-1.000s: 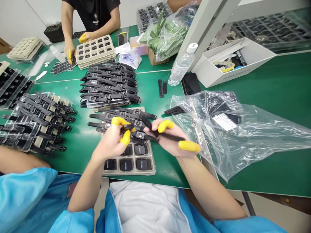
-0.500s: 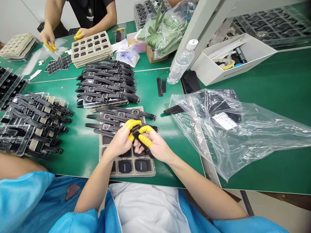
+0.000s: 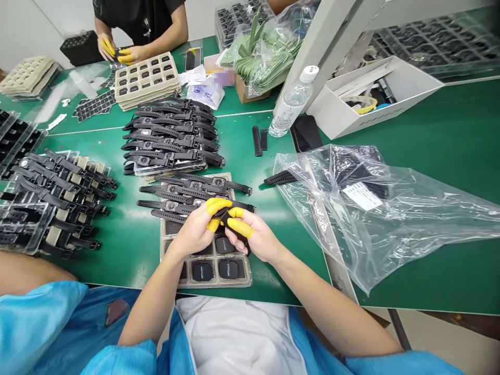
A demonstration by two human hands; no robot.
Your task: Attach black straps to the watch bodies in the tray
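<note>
Above the tray, my left hand pinches a black watch case between yellow-covered fingertips. My right hand, also with yellow finger covers, grips a black watch strap against the case's edge. Fingers hide much of both pieces, so whether they are joined I cannot tell. Beneath the hands lies a beige compartment tray. Square black watch cases sit in its near pockets, and several watches with straps lie across its far part.
Behind the tray is a stack of strapped watches; another pile is at left. Two loose straps, a water bottle, a white box and a clear plastic bag stand rightward. A co-worker's hands work across the table.
My hands have shifted slightly down, and the strap has turned against the case. A watch case in the tray is now more exposed. The co-worker's hands have come together.
</note>
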